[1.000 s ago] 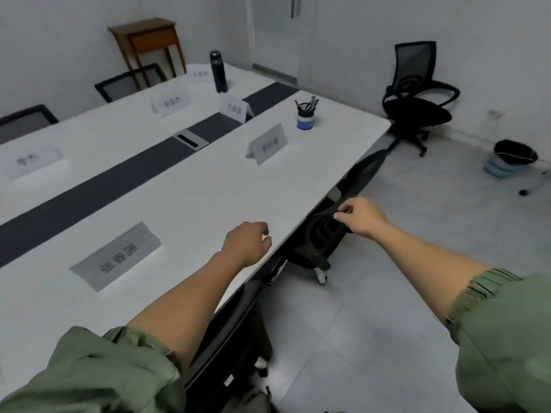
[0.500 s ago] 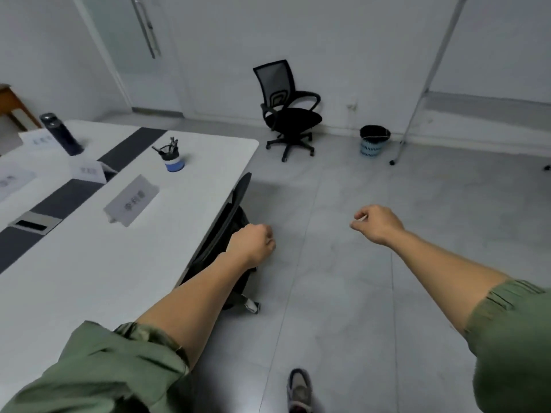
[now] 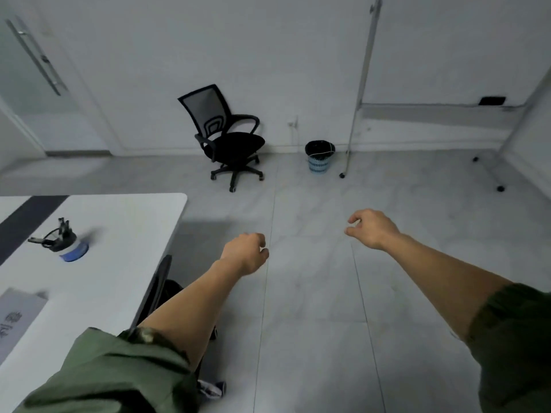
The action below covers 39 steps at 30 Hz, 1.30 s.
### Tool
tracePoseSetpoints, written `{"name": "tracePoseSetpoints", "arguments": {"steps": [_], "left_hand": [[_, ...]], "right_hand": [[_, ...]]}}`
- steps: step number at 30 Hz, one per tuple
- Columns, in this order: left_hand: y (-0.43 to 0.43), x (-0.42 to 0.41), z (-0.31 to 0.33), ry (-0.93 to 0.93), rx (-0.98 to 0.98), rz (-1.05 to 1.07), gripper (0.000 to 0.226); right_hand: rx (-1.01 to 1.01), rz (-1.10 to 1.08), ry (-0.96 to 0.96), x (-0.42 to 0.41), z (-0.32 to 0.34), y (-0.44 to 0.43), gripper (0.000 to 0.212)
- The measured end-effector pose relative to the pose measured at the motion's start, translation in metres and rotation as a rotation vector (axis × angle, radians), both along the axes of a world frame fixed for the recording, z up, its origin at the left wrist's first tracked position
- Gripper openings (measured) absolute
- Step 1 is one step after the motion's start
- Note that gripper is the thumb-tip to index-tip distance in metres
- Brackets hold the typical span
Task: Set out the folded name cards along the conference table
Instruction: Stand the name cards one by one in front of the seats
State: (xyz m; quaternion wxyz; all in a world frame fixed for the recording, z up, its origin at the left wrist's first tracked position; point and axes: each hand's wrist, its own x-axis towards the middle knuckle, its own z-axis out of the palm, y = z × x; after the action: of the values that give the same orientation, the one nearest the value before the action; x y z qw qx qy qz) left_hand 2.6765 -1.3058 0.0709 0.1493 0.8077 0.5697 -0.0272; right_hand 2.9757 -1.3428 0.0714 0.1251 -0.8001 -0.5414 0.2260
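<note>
Both hands empty. Left hand (image 3: 244,253) loosely curled, fingertips mostly hidden behind its back. Right hand (image 3: 371,229) loosely curled, thumb and fingers apart, nothing pinched. Both hang over bare floor, probably for balance while rounding the table end, not a reach. The only name card (image 3: 18,317) in view sits down-left of the left hand on the conference table (image 3: 134,222), cut by the frame edge, print blurred. Pen cup (image 3: 67,245) is left of that hand, smeared. Rest of the table is out of frame.
</note>
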Motion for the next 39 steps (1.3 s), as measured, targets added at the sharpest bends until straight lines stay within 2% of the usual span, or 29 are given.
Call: {"name": "tracePoseSetpoints", "arguments": {"steps": [7,13,16,28,39], "left_hand": [[0.130,0.079,-0.007,0.021,-0.011,0.001,0.034],[0.243,0.136,-0.010,-0.006,-0.048,0.104,0.035],[0.282,0.139,-0.015,-0.001,-0.089,0.151,0.036],[0.496,0.056,-0.051,-0.025,-0.139,0.414,0.034],[0.694,-0.034,-0.033,-0.056,-0.143,0.581,0.034]], "right_hand": [[-0.024,0.020,-0.019,0.083,-0.014,0.128,0.043],[-0.084,0.193,-0.091,0.141,-0.006,0.269,0.046],[-0.097,0.277,-0.135,0.147,0.000,0.331,0.046],[-0.142,0.597,-0.183,0.054,-0.028,0.611,0.046],[-0.089,0.767,-0.188,-0.064,0.012,0.848,0.043]]}}
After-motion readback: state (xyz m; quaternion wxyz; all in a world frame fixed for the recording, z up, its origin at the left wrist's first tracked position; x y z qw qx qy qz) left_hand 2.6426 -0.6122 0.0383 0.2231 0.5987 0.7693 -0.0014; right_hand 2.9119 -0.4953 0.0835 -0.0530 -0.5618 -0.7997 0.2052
